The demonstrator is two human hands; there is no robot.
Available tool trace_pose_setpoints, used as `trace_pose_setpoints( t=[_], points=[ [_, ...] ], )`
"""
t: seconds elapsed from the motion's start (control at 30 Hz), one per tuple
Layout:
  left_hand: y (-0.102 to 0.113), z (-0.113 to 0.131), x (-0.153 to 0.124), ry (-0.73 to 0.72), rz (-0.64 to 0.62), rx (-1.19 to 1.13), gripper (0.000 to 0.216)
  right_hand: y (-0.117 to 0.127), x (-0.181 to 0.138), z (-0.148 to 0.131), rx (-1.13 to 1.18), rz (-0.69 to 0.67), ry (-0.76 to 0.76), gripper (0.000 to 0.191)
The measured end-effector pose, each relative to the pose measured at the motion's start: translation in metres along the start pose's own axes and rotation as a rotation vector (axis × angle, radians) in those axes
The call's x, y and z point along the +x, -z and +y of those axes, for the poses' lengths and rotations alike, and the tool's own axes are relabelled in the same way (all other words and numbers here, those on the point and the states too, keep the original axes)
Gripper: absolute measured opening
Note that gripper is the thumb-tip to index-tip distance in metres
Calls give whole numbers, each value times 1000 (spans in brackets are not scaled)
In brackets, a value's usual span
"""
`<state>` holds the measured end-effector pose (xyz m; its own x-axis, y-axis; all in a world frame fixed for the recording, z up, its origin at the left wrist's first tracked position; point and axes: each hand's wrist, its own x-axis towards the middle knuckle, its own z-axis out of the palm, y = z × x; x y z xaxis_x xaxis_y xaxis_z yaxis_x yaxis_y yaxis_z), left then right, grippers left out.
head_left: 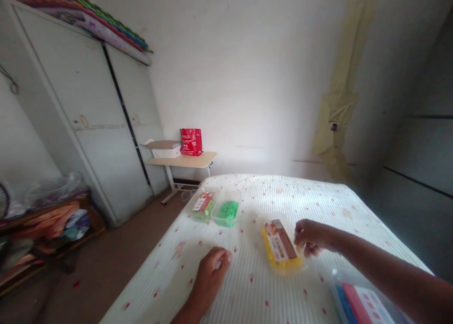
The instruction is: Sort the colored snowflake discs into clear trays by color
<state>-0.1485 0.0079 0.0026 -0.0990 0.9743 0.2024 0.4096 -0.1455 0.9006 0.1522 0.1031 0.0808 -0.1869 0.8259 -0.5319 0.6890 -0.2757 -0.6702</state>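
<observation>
A clear plastic box of yellow pieces point(271, 248), with a brown and white label on top, lies tilted on the cloth in front of me. My right hand point(308, 236) is at its right edge, fingers curled against the rim. To the left, my left hand point(214, 265) is held over the cloth with curled fingers and thumb drawn in. Whatever its fingers may hold is hidden. Farther back stand an open clear tub of bright green pieces point(228, 211) and a labelled box of light green pieces point(204, 206), side by side.
A box with blue contents point(364, 302) is at the near right, partly under my right forearm. The table has a striped, red-dotted cloth point(255, 286). Behind, a small side table point(201, 160) carries a red bag point(191, 142) and a white carton point(165, 150).
</observation>
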Motion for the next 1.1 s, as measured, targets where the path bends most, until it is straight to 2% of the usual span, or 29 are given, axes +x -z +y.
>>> trace_pose_setpoints(
  t=[0.1,0.2,0.3,0.37,0.57,0.77,0.9,0.93,1.0,1.07,1.1],
  points=[
    [14,1,0,84,-113,-20,36,-40,-11,-11,43,-68,28,15],
    [40,-2,-2,249,-143,-99,45,-84,-19,-26,124,-149,68,14],
    [72,-11,-7,405,-50,-257,49,-128,-16,-48,218,-228,80,17],
    [91,-20,-13,455,29,-371,49,-154,-11,-67,270,-239,82,20],
    [127,-47,-25,379,293,-699,42,-210,3,-121,395,-178,84,23],
    [140,-56,-25,320,436,-839,45,-242,13,-149,433,-130,104,20],
    [141,-56,-23,343,494,-848,49,-254,12,-154,414,-135,106,26],
    [140,-55,-23,352,500,-843,50,-253,6,-152,383,-114,142,32],
    [138,-55,-23,361,504,-822,53,-245,-14,-142,214,25,312,47],
    [137,-56,-22,365,504,-797,57,-227,-44,-126,-100,254,559,57],
    [137,-57,-21,370,505,-784,58,-214,-60,-116,-251,319,633,55]
  ],
)
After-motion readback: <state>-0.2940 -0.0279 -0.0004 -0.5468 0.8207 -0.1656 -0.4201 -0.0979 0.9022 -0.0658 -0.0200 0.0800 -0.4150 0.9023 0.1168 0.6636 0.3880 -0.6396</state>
